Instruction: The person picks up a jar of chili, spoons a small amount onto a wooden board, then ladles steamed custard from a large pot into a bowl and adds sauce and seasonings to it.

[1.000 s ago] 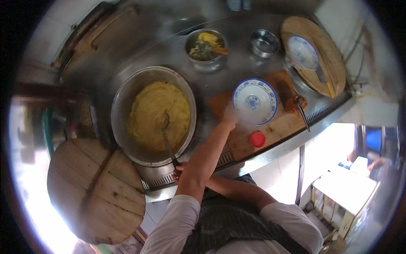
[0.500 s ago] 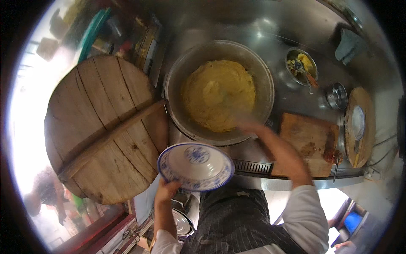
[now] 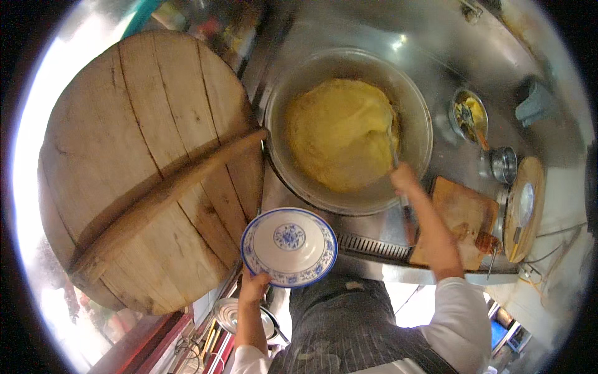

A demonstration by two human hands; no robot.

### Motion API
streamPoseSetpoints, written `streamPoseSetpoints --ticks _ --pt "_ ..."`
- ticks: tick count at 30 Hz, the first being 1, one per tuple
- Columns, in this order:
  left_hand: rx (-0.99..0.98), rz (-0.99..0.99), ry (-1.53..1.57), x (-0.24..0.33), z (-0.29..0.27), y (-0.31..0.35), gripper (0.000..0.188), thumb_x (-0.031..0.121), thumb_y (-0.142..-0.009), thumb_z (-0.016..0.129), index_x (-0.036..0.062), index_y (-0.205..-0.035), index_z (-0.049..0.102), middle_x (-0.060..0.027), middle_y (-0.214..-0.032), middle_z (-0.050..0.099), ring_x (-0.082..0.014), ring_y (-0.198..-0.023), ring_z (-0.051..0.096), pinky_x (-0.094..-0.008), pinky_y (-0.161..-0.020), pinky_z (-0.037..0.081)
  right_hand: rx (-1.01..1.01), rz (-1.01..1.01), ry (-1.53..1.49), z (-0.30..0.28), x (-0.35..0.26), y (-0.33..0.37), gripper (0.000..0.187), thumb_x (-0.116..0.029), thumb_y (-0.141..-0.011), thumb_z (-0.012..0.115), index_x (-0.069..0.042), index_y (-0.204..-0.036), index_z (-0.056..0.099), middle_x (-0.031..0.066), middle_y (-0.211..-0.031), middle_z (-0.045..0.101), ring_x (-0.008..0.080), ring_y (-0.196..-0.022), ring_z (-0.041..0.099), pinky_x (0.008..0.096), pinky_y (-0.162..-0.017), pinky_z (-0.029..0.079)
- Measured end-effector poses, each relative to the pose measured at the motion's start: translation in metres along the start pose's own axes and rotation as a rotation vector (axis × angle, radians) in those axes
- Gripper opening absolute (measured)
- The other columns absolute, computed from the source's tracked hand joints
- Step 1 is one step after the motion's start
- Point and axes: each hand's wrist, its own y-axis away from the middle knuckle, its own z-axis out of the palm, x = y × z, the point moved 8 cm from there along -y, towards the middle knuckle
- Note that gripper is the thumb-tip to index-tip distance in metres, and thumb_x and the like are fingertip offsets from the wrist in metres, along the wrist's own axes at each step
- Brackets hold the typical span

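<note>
At the pot's near right side, my right hand [image 3: 405,178] is closed around the metal handle of a utensil [image 3: 393,149]. Its far end reaches into a round yellow mass of food [image 3: 330,137], blurred there, so its shape does not show. The large deep metal pot [image 3: 277,128] holds the food. My left hand [image 3: 254,287] grips the near rim of a shallow white bowl [image 3: 290,237] with blue flower patterns. That bowl is held level just in front of the pot, its inside bare and facing up.
A big round wooden lid [image 3: 168,112] with a crossbar stands at the left, close to the pot. On the steel counter at the right are a small food bowl [image 3: 453,112], a metal cup [image 3: 506,165], a wooden board [image 3: 458,202], a brush [image 3: 487,243] and a grey-blue cloth [image 3: 534,105].
My right hand has moved a little up and right, and the utensil now shows in the food. The bowl has turned flatter in my left hand. The whole view has shifted.
</note>
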Motion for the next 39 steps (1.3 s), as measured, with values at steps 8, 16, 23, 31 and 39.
streamPoseSetpoints --ticks 8,16,23,31,39 --pt "-0.033 0.078 0.059 -0.003 -0.013 -0.001 0.075 -0.010 -0.060 0.057 0.0021 -0.132 0.039 -0.0109 -0.119 0.056 -0.0256 -0.106 0.057 -0.0357 -0.089 0.047 -0.913 0.133 -1.313 0.185 -0.043 -0.015 0.025 -0.021 -0.094 0.051 -0.014 -0.072 0.041 -0.0064 -0.055 0.035 0.0011 -0.040 0.029 0.0163 -0.030 0.023" --pt "-0.265 0.153 0.049 -0.016 -0.009 -0.029 0.079 -0.008 -0.060 0.058 0.0035 -0.135 0.036 -0.0094 -0.122 0.055 -0.0250 -0.109 0.055 -0.0347 -0.090 0.046 -0.898 -0.127 -1.190 0.094 -0.096 0.132 0.026 -0.026 -0.096 0.049 -0.014 -0.074 0.042 -0.0077 -0.055 0.031 0.0003 -0.038 0.026 0.0161 -0.027 0.023" --pt "-0.570 0.163 0.095 -0.016 0.037 -0.070 0.079 -0.002 -0.071 0.058 0.0088 -0.142 0.024 -0.0095 -0.134 0.043 -0.0235 -0.121 0.044 -0.0366 -0.099 0.039 -0.763 -0.438 -1.040 0.011 -0.151 0.357 0.019 -0.025 -0.100 0.040 -0.012 -0.086 0.043 -0.0058 -0.056 0.032 0.0022 -0.037 0.028 0.0188 -0.025 0.026" --pt "-0.584 0.173 0.142 0.003 0.138 -0.131 0.061 0.021 -0.084 0.056 0.0148 -0.137 0.029 -0.0085 -0.127 0.046 -0.0230 -0.111 0.051 -0.0347 -0.081 0.049 -0.648 -0.552 -1.013 0.063 -0.125 0.493 0.016 -0.026 -0.097 0.047 -0.011 -0.092 0.045 -0.0052 -0.057 0.033 0.0033 -0.039 0.029 0.0191 -0.028 0.026" --pt "-0.793 0.321 0.157 0.060 0.239 -0.104 0.066 0.060 -0.092 0.039 0.0148 -0.139 0.027 -0.0075 -0.133 0.044 -0.0220 -0.113 0.052 -0.0366 -0.083 0.051 0.213 -0.398 -0.385 0.069 -0.042 0.355 0.019 -0.022 -0.094 0.054 -0.008 -0.086 0.043 -0.0005 -0.051 0.040 0.0108 -0.033 0.036 0.0288 -0.030 0.028"
